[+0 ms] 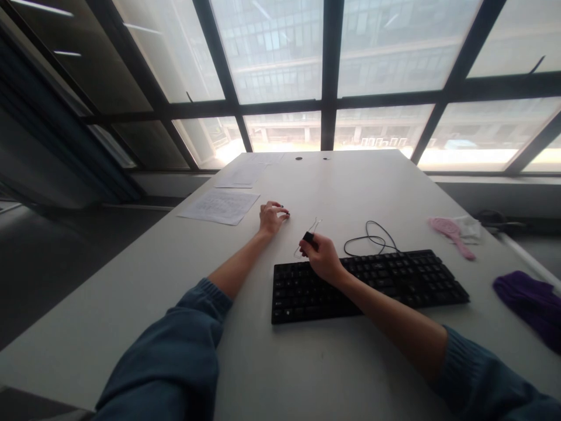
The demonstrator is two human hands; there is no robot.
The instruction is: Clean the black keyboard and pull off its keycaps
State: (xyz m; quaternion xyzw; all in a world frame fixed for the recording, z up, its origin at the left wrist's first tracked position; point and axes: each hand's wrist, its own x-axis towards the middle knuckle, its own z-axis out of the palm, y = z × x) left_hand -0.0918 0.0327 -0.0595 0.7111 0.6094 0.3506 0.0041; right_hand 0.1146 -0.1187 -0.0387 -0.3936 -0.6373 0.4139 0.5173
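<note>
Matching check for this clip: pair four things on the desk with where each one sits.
Things:
1. binder clip
2. keyboard
3. pink brush
4. printed sheet

Places:
A. far right of the table, beside clear wrapping
B. pinched in the right hand
C. left of the left hand
D. under the right forearm, cable looping behind

Pairs: 1-B, 2-D, 3-A, 4-C
</note>
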